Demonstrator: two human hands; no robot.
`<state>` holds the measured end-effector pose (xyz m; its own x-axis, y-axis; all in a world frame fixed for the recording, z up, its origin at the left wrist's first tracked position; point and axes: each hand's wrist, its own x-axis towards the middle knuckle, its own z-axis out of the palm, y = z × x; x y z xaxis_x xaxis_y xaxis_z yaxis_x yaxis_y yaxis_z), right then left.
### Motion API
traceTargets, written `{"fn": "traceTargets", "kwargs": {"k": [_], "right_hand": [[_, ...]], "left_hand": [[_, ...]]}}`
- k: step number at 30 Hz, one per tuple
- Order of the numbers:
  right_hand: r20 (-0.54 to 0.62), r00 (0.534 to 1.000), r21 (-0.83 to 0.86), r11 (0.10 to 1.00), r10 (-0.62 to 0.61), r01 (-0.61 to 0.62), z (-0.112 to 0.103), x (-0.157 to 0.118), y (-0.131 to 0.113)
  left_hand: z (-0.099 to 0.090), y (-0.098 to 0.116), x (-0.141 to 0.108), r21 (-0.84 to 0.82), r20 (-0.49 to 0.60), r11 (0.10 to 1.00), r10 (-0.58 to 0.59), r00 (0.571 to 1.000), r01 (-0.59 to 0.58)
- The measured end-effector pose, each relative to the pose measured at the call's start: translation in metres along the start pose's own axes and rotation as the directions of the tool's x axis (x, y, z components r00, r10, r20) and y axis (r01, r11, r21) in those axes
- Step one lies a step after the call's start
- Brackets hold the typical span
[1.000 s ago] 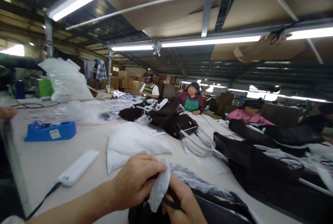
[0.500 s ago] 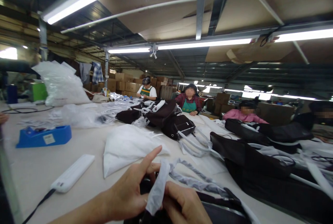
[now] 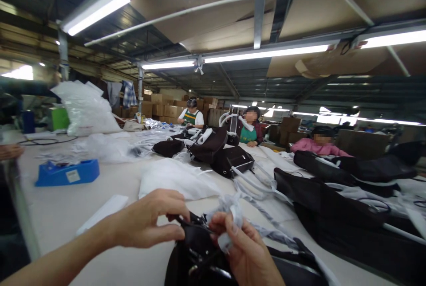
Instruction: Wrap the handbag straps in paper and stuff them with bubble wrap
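A black bag [image 3: 203, 250] with metal fittings lies at the near edge of the view. My left hand [image 3: 156, 219] is at its upper left edge, thumb and fingers apart around the black material; whether it pinches anything there is hard to tell. White wrapping [image 3: 233, 210] is pinched between the thumb and fingers of my right hand [image 3: 244, 246], above the bag. A strap in twisted translucent wrap [image 3: 276, 235] runs off to the right behind that hand.
A blue tape dispenser [image 3: 68, 173], a white flat object [image 3: 103, 213] and a white soft sheet [image 3: 176, 177] lie on the table [image 3: 53, 206]. More black bags [image 3: 233, 161] are piled beyond and to the right. Several people sit across the table.
My left hand has moved left and off the white wrapping to the bag's edge. The wrapping is now bunched in my right hand. Across the table, a person has lifted a bag with white-wrapped handles.
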<state>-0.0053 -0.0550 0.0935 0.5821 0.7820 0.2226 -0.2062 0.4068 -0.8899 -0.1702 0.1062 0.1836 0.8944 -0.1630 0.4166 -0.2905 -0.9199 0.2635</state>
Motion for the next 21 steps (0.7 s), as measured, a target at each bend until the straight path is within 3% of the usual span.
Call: {"fn": "traceTargets", "kwargs": {"k": [4,6,7,9,10,13,16,17,19,21], "right_hand": [[-0.099,0.995,0.120,0.993,0.033,-0.021,-0.003,0.009,0.005],[-0.102,0.995,0.092,0.996,0.019,-0.010,-0.005,0.013,0.008],[-0.099,0.995,0.075,0.997,0.002,0.006,-0.007,0.014,0.011],[-0.096,0.995,0.046,0.998,-0.032,0.037,-0.010,0.016,0.017],[-0.090,0.995,0.034,0.999,-0.031,0.035,-0.011,0.017,0.020],[-0.020,1.000,-0.008,1.000,0.022,-0.022,-0.009,0.018,0.021],[0.061,0.998,-0.141,0.990,0.034,-0.025,-0.008,0.013,0.008],[0.065,0.997,-0.239,0.971,0.036,-0.019,-0.009,0.009,0.003],[0.015,0.999,-0.518,0.854,0.050,-0.035,-0.016,-0.004,-0.007],[-0.061,0.996,-0.801,0.592,0.072,-0.092,-0.026,-0.024,-0.006]], "left_hand": [[-0.001,-0.018,-0.022,-0.021,-0.007,0.999,-0.039,0.999,0.039],[0.001,-0.034,-0.035,-0.093,-0.013,0.983,-0.157,0.988,0.155],[0.003,-0.043,-0.042,-0.144,-0.030,0.959,-0.253,0.967,0.246],[0.009,-0.062,-0.058,-0.261,-0.060,0.860,-0.468,0.882,0.438],[0.013,-0.069,-0.066,-0.283,-0.059,0.829,-0.516,0.854,0.482],[0.029,-0.083,-0.086,-0.412,-0.039,0.744,-0.592,0.805,0.527],[0.054,-0.098,-0.095,-0.686,-0.027,0.553,-0.670,0.742,0.473],[0.065,-0.105,-0.095,-0.763,-0.009,0.488,-0.665,0.747,0.425],[0.091,-0.121,-0.094,-0.854,0.029,0.407,-0.583,0.812,0.323],[0.120,-0.137,-0.090,-0.892,0.043,0.375,-0.484,0.874,0.252]]}}
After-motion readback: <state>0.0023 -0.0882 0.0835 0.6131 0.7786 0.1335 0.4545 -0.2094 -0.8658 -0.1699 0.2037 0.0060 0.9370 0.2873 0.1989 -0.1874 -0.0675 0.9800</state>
